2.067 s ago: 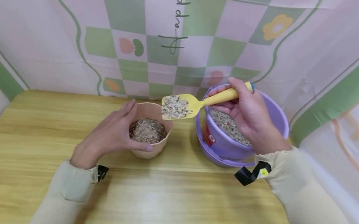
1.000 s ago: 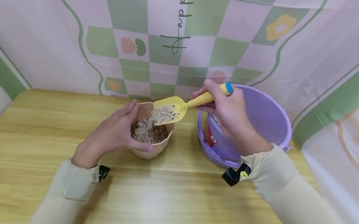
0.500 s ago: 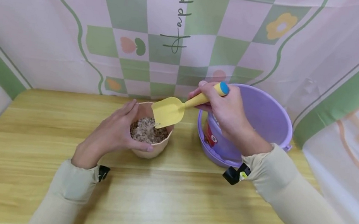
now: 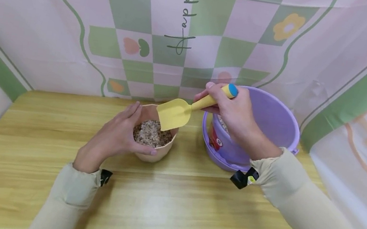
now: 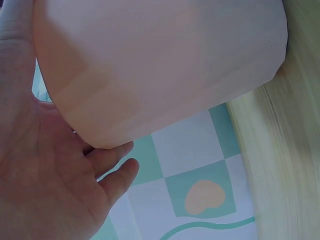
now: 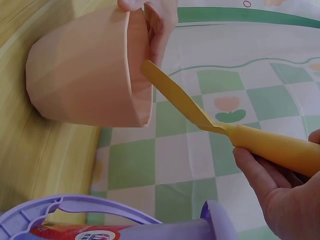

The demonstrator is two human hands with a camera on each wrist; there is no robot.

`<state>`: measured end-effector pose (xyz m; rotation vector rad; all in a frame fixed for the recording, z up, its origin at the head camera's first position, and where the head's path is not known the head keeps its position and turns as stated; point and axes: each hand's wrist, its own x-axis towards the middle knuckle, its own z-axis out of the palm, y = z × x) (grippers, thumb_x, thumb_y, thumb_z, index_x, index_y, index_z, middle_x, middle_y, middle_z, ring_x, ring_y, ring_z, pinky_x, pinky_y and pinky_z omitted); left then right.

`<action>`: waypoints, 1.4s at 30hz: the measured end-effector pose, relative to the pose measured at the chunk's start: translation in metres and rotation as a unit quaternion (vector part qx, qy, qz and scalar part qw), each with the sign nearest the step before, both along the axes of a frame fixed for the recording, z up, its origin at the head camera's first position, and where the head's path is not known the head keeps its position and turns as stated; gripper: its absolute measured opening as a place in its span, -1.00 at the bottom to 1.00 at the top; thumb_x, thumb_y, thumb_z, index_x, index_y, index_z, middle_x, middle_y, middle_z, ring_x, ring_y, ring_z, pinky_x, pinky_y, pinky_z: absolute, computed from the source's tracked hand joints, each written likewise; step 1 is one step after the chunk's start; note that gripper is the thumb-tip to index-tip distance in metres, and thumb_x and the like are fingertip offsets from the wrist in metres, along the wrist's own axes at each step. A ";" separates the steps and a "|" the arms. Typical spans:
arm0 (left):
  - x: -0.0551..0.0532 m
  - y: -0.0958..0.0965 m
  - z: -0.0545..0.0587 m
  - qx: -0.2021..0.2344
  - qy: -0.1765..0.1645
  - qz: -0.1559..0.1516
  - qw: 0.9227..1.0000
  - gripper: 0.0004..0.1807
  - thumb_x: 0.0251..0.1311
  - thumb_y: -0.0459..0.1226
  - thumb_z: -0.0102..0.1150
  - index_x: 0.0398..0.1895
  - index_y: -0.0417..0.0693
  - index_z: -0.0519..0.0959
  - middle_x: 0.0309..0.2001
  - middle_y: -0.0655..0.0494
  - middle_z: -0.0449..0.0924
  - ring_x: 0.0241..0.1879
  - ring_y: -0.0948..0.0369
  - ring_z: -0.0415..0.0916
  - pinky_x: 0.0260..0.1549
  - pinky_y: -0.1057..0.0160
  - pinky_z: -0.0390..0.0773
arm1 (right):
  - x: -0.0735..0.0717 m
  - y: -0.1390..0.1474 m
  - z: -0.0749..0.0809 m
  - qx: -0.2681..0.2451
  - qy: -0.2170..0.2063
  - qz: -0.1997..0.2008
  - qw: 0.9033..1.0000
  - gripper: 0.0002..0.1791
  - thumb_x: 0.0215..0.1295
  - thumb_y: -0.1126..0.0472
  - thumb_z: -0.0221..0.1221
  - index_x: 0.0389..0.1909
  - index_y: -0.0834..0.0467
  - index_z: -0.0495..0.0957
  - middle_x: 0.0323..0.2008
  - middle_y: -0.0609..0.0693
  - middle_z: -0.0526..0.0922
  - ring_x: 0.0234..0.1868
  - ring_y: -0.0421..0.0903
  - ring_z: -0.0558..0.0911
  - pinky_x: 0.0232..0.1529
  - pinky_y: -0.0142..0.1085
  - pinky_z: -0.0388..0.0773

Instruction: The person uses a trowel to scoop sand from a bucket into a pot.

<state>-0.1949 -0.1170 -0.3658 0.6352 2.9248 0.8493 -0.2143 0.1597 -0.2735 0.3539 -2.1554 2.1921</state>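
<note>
My left hand (image 4: 113, 135) holds a peach-pink flower pot (image 4: 157, 154) by its left side, thumb along the near rim and fingers at the far rim. Brown and pale grainy soil (image 4: 149, 133) lies inside the pot. In my right hand (image 4: 237, 115) is a yellow toy shovel (image 4: 174, 115) with a blue handle end, gripped by the handle. Its bare blade tilts down over the pot's right rim. The right wrist view shows the blade tip (image 6: 150, 67) at the pot's opening. In the left wrist view the pot's wall (image 5: 165, 65) leans against my palm.
A purple bucket (image 4: 276, 117) stands on the wooden table (image 4: 154, 206) to the right, its handle lowered at the front. Grainy mix (image 4: 221, 123) shows inside it, mostly hidden behind my right hand. A checkered cloth (image 4: 170, 16) hangs close behind the table.
The loaded shovel moved left from above the bucket to the pot and tipped. Its pale grains slid into the pot, leaving the blade bare. The left hand stayed on the pot.
</note>
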 end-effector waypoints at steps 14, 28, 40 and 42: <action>0.000 0.000 0.001 -0.025 -0.001 0.002 1.000 0.55 -0.33 0.55 0.28 0.57 -0.25 -0.08 0.58 -0.20 -0.18 0.52 -0.14 -0.08 0.39 -0.17 0.12 | 0.003 0.018 0.004 0.000 0.006 -0.014 1.000 -0.70 0.44 0.17 0.19 -0.16 0.39 0.63 -0.32 0.20 0.75 -0.18 0.11 0.75 -0.14 -0.17 0.69; 0.003 0.001 0.009 -0.061 0.008 -0.015 0.998 0.50 -0.26 0.54 0.26 0.57 -0.28 -0.05 0.55 -0.29 -0.14 0.42 -0.29 0.11 0.33 -0.20 0.22 | 0.011 0.059 0.021 -0.093 0.003 0.006 0.996 -0.59 0.42 0.14 0.21 -0.27 0.51 0.61 -0.30 0.33 0.72 -0.18 0.17 0.75 -0.08 -0.03 0.63; 0.002 0.008 0.017 -0.041 0.017 -0.009 0.999 0.39 -0.24 0.57 0.20 0.60 0.01 0.01 0.55 -0.27 -0.09 0.40 -0.25 0.18 0.28 -0.20 0.28 | 0.014 0.083 0.033 -0.159 0.038 0.020 0.986 -0.64 0.44 0.23 0.18 -0.31 0.54 0.63 -0.35 0.34 0.72 -0.25 0.15 0.76 -0.12 -0.05 0.62; 0.001 0.012 0.019 -0.040 0.021 -0.010 0.999 0.36 -0.18 0.56 0.16 0.60 -0.01 0.01 0.57 -0.19 -0.10 0.44 -0.21 0.13 0.31 -0.20 0.23 | 0.015 0.087 0.034 -0.166 0.043 0.020 0.985 -0.64 0.43 0.25 0.18 -0.31 0.55 0.62 -0.36 0.35 0.72 -0.26 0.17 0.76 -0.13 -0.03 0.61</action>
